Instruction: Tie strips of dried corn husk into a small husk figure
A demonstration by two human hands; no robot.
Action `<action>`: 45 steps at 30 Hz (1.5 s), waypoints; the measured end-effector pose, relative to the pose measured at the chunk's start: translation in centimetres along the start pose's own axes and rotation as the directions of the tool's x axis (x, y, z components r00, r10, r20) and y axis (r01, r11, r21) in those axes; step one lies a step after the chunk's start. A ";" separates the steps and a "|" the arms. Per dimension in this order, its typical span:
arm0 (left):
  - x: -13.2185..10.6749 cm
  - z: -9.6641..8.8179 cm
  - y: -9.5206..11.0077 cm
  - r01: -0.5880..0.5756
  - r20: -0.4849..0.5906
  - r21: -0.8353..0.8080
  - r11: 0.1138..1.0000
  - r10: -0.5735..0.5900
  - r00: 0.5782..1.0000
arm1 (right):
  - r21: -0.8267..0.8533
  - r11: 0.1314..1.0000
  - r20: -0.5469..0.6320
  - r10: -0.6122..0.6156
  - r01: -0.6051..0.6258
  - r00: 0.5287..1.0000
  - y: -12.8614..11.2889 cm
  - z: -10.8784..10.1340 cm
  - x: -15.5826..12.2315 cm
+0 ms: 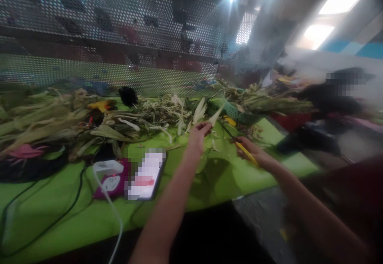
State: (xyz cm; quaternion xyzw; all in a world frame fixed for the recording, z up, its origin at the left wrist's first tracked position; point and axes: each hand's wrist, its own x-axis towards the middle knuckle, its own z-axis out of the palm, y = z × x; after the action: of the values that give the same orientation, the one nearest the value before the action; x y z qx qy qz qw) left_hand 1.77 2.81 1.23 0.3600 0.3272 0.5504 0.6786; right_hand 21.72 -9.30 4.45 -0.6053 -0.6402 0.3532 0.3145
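My left hand (199, 133) is pinched on the base of a pale corn husk leaf (216, 116), holding it up above the green table (60, 212). To its right, my right hand (254, 153) is closed round the yellow handle of a pair of scissors (239, 146), whose dark blades point up and left toward the leaf. Both hands hover just above the table, near a heap of dry husks (161, 114).
Husks and leaves (38, 124) cover the back of the table. A phone (146, 174), a pink power bank (110, 180) and cables (110, 208) lie at front left. A green basket (236, 112) stands behind my hands. A perforated screen (119, 36) rises behind; another person (329, 104) sits at right.
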 end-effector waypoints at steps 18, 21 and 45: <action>-0.5 0.7 -0.7 0.078 0.100 -0.047 0.996 -0.073 0.992 | -0.219 0.969 -0.062 -0.128 0.112 0.990 -0.8 0.3 1.2; -0.4 0.6 -0.9 0.078 0.123 -0.038 0.996 -0.073 0.990 | -0.236 0.966 -0.094 -0.127 0.102 0.987 -0.4 0.1 1.4; -0.6 0.7 -0.6 0.027 0.099 -0.044 0.999 -0.023 0.995 | -0.484 0.864 -0.327 -0.323 0.136 0.888 1.6 -1.7 3.2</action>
State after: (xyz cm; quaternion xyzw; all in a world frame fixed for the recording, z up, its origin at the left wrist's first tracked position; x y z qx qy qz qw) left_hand 2.57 2.02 1.13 0.3669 0.2852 0.5308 0.7087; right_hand 23.83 -5.99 3.97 -0.6379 -0.6953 0.0247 0.3303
